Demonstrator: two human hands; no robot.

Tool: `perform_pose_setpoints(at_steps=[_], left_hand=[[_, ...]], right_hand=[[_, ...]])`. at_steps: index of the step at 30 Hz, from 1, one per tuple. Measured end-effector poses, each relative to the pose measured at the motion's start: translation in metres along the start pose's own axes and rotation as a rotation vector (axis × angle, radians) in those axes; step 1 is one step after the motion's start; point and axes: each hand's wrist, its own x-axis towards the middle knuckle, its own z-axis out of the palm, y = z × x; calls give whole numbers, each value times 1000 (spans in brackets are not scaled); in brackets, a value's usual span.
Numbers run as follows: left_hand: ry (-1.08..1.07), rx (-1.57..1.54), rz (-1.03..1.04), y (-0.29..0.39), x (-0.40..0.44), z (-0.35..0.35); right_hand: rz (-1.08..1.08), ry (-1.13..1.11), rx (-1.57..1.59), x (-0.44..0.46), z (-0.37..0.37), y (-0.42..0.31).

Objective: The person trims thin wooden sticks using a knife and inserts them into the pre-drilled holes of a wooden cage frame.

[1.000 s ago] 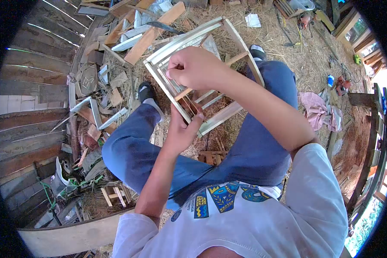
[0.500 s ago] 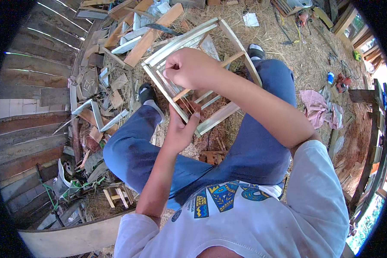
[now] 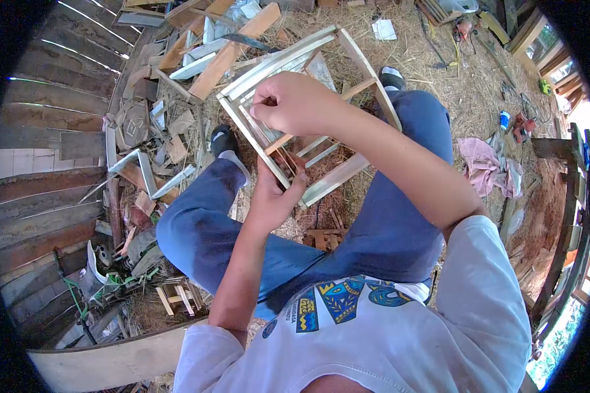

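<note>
A pale wooden frame with several crosspieces is propped at a tilt between my knees. My left hand is closed around its lower left side, near the bottom corner, with the thumb on the near side and fingers reaching inside. Thin light strips show just above those fingers. Over the frame's upper left part, my right hand is curled into a fist. Whatever it may hold is hidden by the fingers, and its forearm crosses above the crosspieces.
Scrap boards are heaped beyond the frame, and a white angled wooden piece lies to the left. On the right are a pink cloth and a blue cup. A small slatted wooden piece sits at lower left. Straw litters the ground.
Almost nothing differs. Both hands keep their places on and over the frame, with only a very slight shift of the right hand and forearm.
</note>
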Motion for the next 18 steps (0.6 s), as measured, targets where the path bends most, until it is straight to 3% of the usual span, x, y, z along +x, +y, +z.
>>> perform_pose_setpoints(at_steps=[18], left_hand=[[-21,4,-142,9,-1,-3]], right_hand=[[-42,-50,-36,2,-6,0]])
